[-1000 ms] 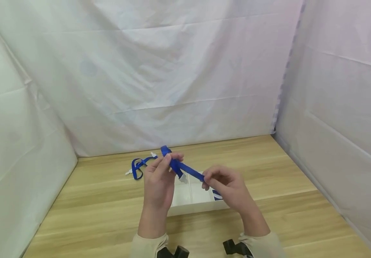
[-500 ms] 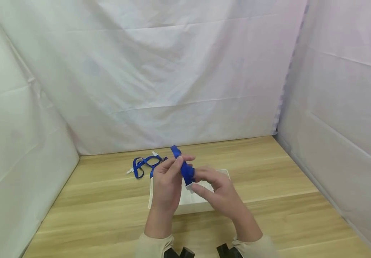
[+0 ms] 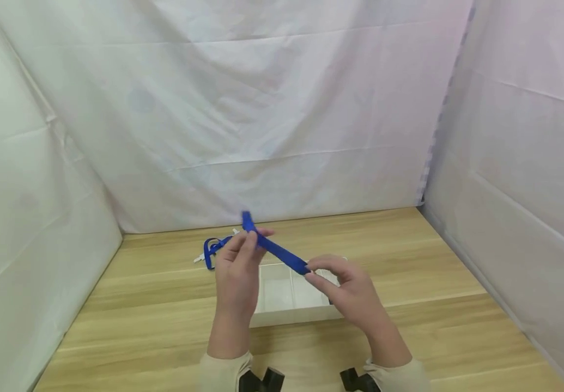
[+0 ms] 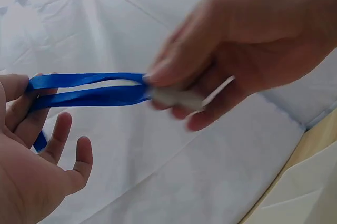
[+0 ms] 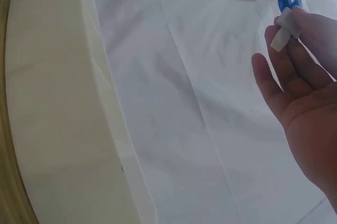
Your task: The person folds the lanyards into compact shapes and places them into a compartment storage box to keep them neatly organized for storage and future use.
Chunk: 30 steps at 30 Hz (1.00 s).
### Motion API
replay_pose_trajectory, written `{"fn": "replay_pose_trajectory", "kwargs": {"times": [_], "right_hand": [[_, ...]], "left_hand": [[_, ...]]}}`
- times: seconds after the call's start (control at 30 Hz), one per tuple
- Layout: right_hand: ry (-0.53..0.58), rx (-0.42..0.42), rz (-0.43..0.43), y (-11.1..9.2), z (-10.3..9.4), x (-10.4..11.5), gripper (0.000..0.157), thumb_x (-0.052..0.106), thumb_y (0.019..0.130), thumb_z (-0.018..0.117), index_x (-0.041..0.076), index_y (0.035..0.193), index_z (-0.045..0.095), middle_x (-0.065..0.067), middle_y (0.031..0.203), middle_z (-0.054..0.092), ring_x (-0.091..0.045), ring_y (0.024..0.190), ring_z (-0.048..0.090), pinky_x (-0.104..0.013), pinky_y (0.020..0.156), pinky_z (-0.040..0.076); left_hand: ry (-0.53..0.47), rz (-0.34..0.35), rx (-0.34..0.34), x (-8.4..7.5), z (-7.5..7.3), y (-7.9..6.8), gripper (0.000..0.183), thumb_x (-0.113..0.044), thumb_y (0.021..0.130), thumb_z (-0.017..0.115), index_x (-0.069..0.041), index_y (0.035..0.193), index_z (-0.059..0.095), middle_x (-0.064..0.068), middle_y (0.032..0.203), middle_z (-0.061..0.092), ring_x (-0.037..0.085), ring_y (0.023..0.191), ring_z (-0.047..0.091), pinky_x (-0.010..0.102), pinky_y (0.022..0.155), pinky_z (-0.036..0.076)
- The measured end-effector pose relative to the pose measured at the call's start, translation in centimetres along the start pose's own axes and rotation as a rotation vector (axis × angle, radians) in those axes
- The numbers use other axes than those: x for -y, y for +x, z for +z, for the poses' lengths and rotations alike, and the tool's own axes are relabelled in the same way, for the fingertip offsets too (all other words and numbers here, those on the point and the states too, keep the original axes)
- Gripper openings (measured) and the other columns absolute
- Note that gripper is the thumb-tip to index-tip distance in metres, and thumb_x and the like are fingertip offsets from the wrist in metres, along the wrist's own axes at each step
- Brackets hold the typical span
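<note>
A blue lanyard (image 3: 282, 255) is stretched between my two hands, above a white compartment box. My left hand (image 3: 237, 275) pinches its folded strap between thumb and fingers, and a short blue end sticks up past the fingertips. My right hand (image 3: 352, 288) pinches the other end, where a white plastic clip (image 5: 287, 28) shows in the right wrist view. Two strands of the strap run side by side between the hands in the left wrist view. A second blue lanyard (image 3: 209, 255) with white clips lies on the table behind my left hand, which partly covers it.
The white box (image 3: 291, 316) has dividers and stands on the wooden table (image 3: 154, 326) under the hands. Something dark shows in its right compartment, mostly hidden by my right hand. White cloth (image 3: 272, 109) hangs behind and at both sides.
The hands came together half a second ago, with the strap bunched between them and the right fingers at the clip. Now they have moved apart and the strap is pulled straight.
</note>
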State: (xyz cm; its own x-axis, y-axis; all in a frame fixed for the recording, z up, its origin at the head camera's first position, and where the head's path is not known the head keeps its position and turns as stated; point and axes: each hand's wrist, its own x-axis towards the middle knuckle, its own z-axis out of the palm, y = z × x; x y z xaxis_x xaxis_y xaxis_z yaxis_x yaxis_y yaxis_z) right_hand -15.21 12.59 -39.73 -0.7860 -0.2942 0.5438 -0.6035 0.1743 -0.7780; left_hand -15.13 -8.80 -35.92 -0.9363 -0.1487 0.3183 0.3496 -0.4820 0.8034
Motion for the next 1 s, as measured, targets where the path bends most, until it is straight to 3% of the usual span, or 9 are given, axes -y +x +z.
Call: {"fn": "replay_pose_trajectory", "kwargs": {"times": [0.13,0.23,0.43,0.57,0.8,1.0], "right_hand": [[-0.191,-0.024,0.127,-0.2,-1.8,-0.1,0.012,0.014,0.097,0.078,0.023,0.105,0.078,0.009,0.098,0.08,-0.004,0.093,0.069,-0.025,0.086,0.056],[-0.256,-0.021,0.157,-0.1,-2.7,-0.1,0.009,0.018,0.097,0.08,0.025,0.103,0.077,0.013,0.095,0.079,-0.005,0.093,0.07,-0.026,0.086,0.055],[-0.328,-0.001,0.092,-0.1,-3.3,-0.4,0.014,0.009,0.095,0.08,0.02,0.105,0.078,0.008,0.098,0.08,-0.004,0.09,0.068,-0.025,0.084,0.056],[-0.344,-0.014,0.064,-0.1,-3.4,-0.8,0.016,0.005,0.094,0.08,0.017,0.105,0.078,0.005,0.097,0.081,-0.004,0.086,0.067,-0.026,0.079,0.057],[-0.364,-0.08,-0.008,0.0,-3.9,-1.3,0.019,0.003,0.091,0.082,0.016,0.104,0.079,0.004,0.096,0.081,-0.006,0.089,0.072,-0.026,0.082,0.06],[-0.329,-0.121,-0.026,-0.1,-4.3,-1.5,0.02,0.0,0.091,0.081,0.015,0.104,0.079,0.004,0.096,0.082,-0.005,0.092,0.074,-0.015,0.085,0.057]], "left_hand": [[-0.027,0.009,-0.079,-0.3,-0.9,0.4,0.03,-0.009,0.11,0.055,-0.016,0.091,0.078,-0.005,0.099,0.076,0.019,0.11,0.073,0.036,0.101,0.054],[-0.061,-0.011,-0.067,-0.4,-1.1,0.4,0.032,-0.006,0.109,0.052,-0.015,0.092,0.077,-0.003,0.102,0.074,0.02,0.115,0.069,0.039,0.102,0.051],[-0.186,-0.014,-0.02,-0.3,-1.3,0.5,0.03,-0.015,0.111,0.054,-0.016,0.089,0.073,0.001,0.104,0.074,0.021,0.116,0.061,0.046,0.104,0.05],[-0.196,0.003,-0.052,-0.3,-1.4,0.7,0.027,-0.015,0.108,0.06,-0.016,0.084,0.073,-0.001,0.098,0.077,0.017,0.105,0.063,0.042,0.102,0.05],[-0.144,0.006,-0.129,-0.2,-1.2,0.7,0.04,-0.016,0.111,0.053,-0.013,0.074,0.067,0.004,0.102,0.078,0.019,0.086,0.068,0.044,0.101,0.048],[-0.123,-0.015,-0.116,-0.3,-0.9,0.7,0.04,-0.022,0.113,0.051,-0.014,0.076,0.065,0.005,0.108,0.078,0.021,0.103,0.069,0.04,0.095,0.05]]}}
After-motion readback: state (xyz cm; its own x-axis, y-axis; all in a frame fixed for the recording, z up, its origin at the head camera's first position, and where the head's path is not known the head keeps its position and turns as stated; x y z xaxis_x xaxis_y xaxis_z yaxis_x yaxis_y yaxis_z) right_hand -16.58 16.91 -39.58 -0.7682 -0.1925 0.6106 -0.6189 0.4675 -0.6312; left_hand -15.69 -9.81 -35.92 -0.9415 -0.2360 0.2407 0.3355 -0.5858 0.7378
